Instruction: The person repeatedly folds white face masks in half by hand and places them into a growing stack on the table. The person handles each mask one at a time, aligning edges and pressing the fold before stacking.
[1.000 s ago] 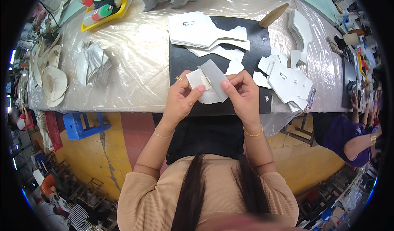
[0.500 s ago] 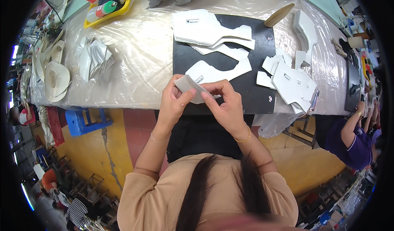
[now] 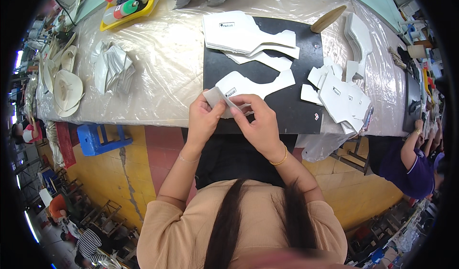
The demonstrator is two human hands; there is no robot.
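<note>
Yellow and dark-red floor (image 3: 344,185) spreads below a long table (image 3: 158,92) covered in clear, creased plastic. On it lies a black mat (image 3: 306,87), with a stack of white cut pieces (image 3: 229,35) at its far side and a single white printed piece (image 3: 258,86) nearer. Close to the mat's near left edge, in front of the printed piece, a small pale sheet (image 3: 213,97) is held up between both hands.

A second ago the sheet was spread wider; now it is bent up narrower, the hands are closer together, and more of the printed piece shows. So the handling has moved from an opened sheet to a pinched one. The left hand (image 3: 203,118) grips its left part, thumb in front; the right hand (image 3: 263,123) bends its thumb and forefinger to its right edge, apparently pinching it.

Fingers hide the sheet's lower part, and whether it touches the printed piece is unclear.
</note>
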